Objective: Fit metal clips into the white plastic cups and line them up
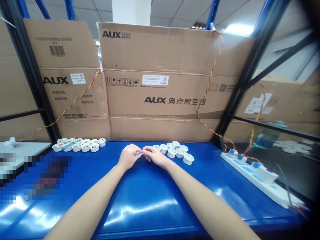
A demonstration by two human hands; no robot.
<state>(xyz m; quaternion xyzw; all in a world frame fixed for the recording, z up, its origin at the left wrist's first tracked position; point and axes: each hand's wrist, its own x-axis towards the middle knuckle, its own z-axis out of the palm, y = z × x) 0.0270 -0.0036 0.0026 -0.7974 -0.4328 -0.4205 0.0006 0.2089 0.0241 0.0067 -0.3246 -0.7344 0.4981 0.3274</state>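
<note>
My left hand and my right hand meet fingertip to fingertip above the middle of the blue table. A small grey, metal-looking piece shows in the closed fingers of my left hand; its kind is too small to make out. The fingers of my right hand pinch together right beside it, and whatever they grip is hidden. Just behind and right of my right hand stand several white round plastic parts. Farther left, several white round cups with brownish metal inside sit in rows, a teal strip-like thing across them.
The blue table ends at tall cardboard panels. A white power strip with plugs runs along the right side. Twisted red-yellow wires hang down there. Black rack posts flank the table. A blurred dark object lies at left.
</note>
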